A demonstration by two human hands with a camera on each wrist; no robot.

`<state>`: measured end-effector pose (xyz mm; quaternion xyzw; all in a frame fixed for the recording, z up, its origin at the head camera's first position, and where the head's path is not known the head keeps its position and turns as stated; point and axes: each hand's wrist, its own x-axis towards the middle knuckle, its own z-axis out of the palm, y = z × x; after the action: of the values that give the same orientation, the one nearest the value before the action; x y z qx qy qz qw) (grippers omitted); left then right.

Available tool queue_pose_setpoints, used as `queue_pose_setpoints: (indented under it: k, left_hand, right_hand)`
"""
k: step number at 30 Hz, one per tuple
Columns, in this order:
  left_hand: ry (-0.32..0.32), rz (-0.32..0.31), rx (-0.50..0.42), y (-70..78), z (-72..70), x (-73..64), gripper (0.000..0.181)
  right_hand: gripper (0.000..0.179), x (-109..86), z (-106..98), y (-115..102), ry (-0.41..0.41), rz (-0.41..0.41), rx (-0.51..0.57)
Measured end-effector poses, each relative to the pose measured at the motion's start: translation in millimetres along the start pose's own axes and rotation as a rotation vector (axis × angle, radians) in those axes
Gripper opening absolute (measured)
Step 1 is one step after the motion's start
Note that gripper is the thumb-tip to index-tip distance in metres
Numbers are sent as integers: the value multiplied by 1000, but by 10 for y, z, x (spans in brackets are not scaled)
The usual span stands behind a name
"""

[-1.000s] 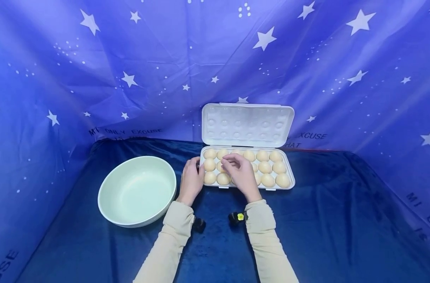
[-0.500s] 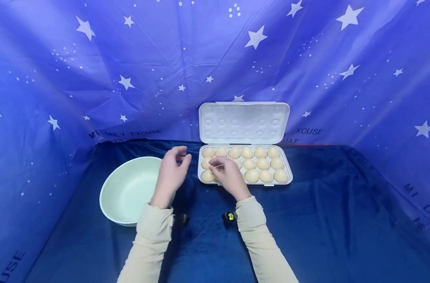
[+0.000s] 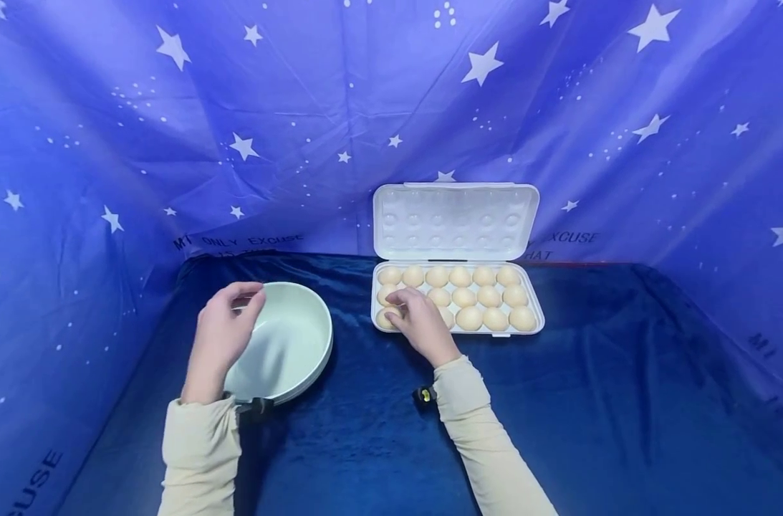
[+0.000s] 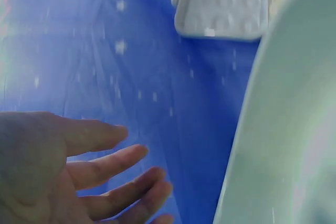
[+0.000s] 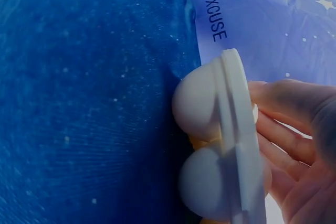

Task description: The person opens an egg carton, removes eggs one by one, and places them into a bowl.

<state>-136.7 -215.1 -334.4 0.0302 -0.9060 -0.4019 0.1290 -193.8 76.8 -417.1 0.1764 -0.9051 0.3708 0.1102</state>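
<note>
1. Backdrop first: a star-printed blue curtain (image 3: 342,86) hangs behind and at both sides, with a surface (image 3: 597,401) under dark blue cloth in front of it.

2. Here's the key spot: the front-left egg (image 3: 384,319), sitting in the corner of its tray, just left of and below the right hand (image 3: 423,324). That hand is plainly the nearer one, angled in from the near right.

3. Its grip is narrow, thumb and fingers curved in around that corner. Whether they hold the egg or merely hover by it, I cannot tell; the right wrist view hides the contact behind the tray's rim (image 5: 239,103). The egg's own long axis is also unclear.

4. Around it, the egg carton (image 3: 540,319) runs lengthwise left to right, its rows of eggs (image 3: 463,297) close-set, so neighbours crowd in behind and to the right. The lid (image 3: 455,222) stands raised at the back; the likeliest free way looks to be up, or out over the left and near edges.

5. Over to the left, the pale green bowl (image 3: 301,340) sits apart from the carton, a strip of cloth between them.

6. And there's the left hand (image 3: 222,330) at the bowl's far-left side, grip loosely parted with nothing in it, well away from the egg.
</note>
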Motion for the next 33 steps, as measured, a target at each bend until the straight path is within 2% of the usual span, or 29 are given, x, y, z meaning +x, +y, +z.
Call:
queue_pose_setpoints:
  k: [5, 11, 18, 22, 29, 33]
  left_hand:
    - [18, -99, 61, -205, -180, -27, 42]
    - [-50, -207, 115, -418, -308, -25, 54]
    - [-87, -313, 134, -643, -409, -29, 58]
    - [-135, -324, 152, -731, -443, -10, 58]
    - [-171, -276, 183, -823, -451, -10, 50]
    - [-201, -297, 181, -841, -464, 15, 50]
  right_hand:
    - [23, 36, -4, 10, -34, -50, -56]
    - [26, -1, -32, 48, -58, -31, -113]
    - [27, -12, -32, 48, -60, -51, -128]
    - [25, -9, -7, 56, -43, -86, -129]
    - [26, -4, -6, 63, -65, -93, -73]
    - [27, 9, -3, 59, -51, -107, -44]
